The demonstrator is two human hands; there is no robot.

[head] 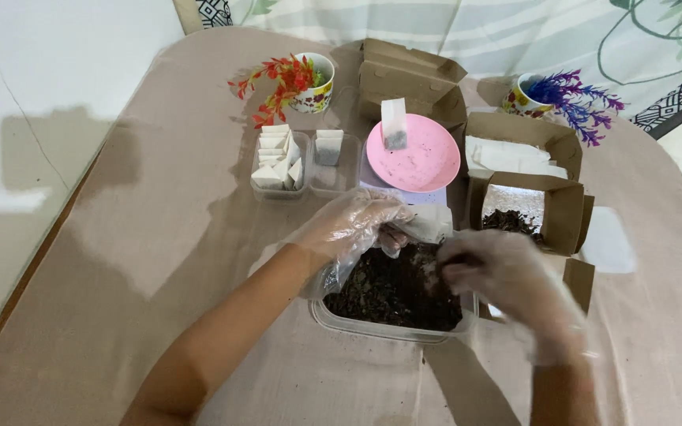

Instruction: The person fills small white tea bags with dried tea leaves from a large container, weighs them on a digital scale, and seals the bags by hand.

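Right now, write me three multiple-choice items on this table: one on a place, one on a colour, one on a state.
1. Where does the pink plate lie?
A. left of the flower cups
B. beyond the clear tub of dark loose leaves
C. on the floor

2. What colour is the plant in the right-hand cup?
A. purple
B. yellow
C. white

3. How are the hands covered?
A. bare
B. thick oven mitts
C. thin clear gloves

Key: 1 B, the plate sits farther up the table than the tub. 2 A, its sprigs are purple. 3 C, clear film wraps the left hand and right hand.
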